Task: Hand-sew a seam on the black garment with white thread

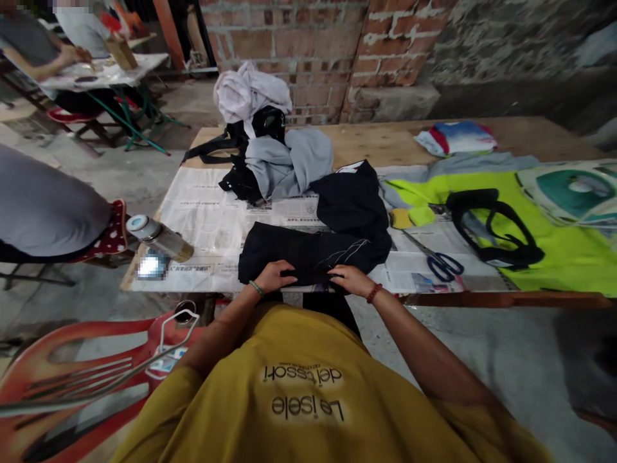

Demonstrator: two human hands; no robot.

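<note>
A piece of black cloth (294, 247) lies folded along the near edge of the table, with loose pale threads across its right half. My left hand (276, 276) pinches its front edge left of the middle. Farther right along the same edge, my right hand (354, 280) grips the cloth between thumb and fingers, near the threads. More black fabric (354, 199) extends behind and to the right, joined to it or touching; I cannot tell which. Dark-handled scissors (443, 265) rest on the newspaper to the right of my right hand.
Newspaper (193, 193) covers the table. A bottle (161, 239) stands at the left; grey cloth (294, 161) is heaped behind. On the right are yellow-green fabric (511, 193), a black strap (496, 225) and an iron (573, 186). A red chair (96, 328) is at my left.
</note>
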